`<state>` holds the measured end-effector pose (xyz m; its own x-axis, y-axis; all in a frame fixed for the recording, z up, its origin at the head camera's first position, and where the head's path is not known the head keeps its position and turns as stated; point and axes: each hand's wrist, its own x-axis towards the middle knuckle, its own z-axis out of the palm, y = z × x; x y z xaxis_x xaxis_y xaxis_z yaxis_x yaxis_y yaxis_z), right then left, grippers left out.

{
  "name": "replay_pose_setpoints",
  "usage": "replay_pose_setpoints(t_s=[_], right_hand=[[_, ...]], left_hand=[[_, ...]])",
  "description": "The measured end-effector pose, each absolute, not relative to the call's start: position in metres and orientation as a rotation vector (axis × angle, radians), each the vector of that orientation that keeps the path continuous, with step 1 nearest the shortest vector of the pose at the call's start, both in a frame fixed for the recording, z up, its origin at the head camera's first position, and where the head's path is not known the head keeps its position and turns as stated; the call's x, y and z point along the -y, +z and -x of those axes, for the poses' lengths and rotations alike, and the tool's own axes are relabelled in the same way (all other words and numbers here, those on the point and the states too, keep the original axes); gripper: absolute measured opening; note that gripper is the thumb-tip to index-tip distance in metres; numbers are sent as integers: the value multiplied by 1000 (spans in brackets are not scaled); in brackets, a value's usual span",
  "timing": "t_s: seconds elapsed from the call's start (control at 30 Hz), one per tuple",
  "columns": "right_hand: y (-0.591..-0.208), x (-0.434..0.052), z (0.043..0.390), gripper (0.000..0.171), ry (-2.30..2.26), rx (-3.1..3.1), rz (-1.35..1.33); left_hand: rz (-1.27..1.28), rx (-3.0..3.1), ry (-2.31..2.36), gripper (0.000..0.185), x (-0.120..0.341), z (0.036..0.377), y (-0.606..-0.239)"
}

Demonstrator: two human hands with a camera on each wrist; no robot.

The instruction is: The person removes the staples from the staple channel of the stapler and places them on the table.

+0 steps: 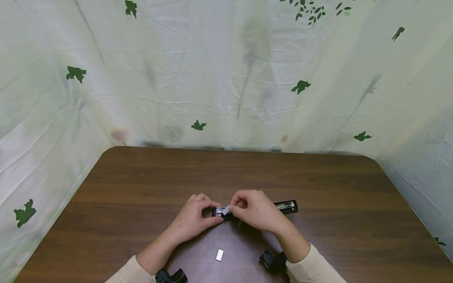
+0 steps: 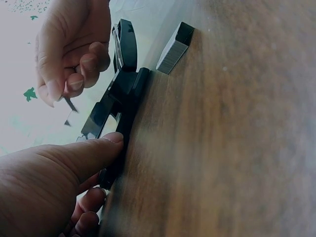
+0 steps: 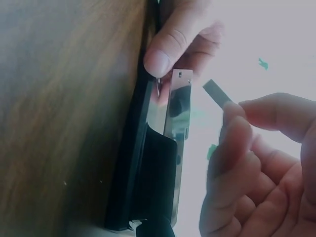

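A black stapler (image 1: 291, 206) lies on the table, folded open, its metal magazine (image 3: 178, 106) showing. At its left end my left hand (image 1: 192, 215) grips the base, thumb on the near side and fingers on the far side. My right hand (image 1: 257, 210) pinches a short strip of staples (image 3: 215, 93) between thumb and forefinger, just above the magazine. The strip is tilted and apart from the magazine in the right wrist view. Behind the right hand, the middle of the stapler is hidden in the head view.
A second block of staples (image 1: 219, 255) lies on the brown wooden table (image 1: 159, 173), nearer the body than the stapler. Black wrist cameras (image 1: 171, 276) are strapped at both wrists. A pale curtain (image 1: 212, 78) with green leaf shapes hangs behind the table and along its sides.
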<state>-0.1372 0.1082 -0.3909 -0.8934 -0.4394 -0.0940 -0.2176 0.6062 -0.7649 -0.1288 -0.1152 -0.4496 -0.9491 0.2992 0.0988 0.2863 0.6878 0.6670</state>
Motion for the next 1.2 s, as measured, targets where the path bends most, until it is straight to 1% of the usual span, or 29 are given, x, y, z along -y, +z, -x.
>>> replay_pose_setpoints(t_s=[0.4,0.73,0.97,1.2], right_hand=[[-388,-114,134,15,-1007,-2462,694],[-388,-117,134,18,-833,-2394,802],[-390,-117,133,18,-797,-2349,826],[-387,-116,128,15,-720,-2307,784]], left_hand=[[-469,-2864,1117,27,115,128,-449],[-511,-2884,1110,27,116,128,-450],[-511,-2885,1119,28,115,128,-449],[-510,-2885,1126,28,115,128,-450]])
